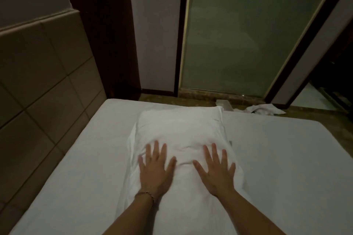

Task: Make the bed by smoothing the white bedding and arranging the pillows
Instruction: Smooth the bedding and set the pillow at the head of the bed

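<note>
A white pillow (181,129) lies lengthwise on the white bed sheet (286,158), reaching from near the far bed edge toward me. My left hand (155,168) presses flat on the pillow's left side, fingers spread and straight. My right hand (216,170) presses flat on its right side in the same way. The cover is wrinkled between my hands. A thin bracelet circles my left wrist. The sheet around the pillow looks smooth.
A padded tan headboard wall (44,86) runs along the bed's left side. Beyond the far edge are a brown floor strip, a frosted glass door (248,34) and dark frames. Crumpled white cloth (261,109) lies on the floor at the far right.
</note>
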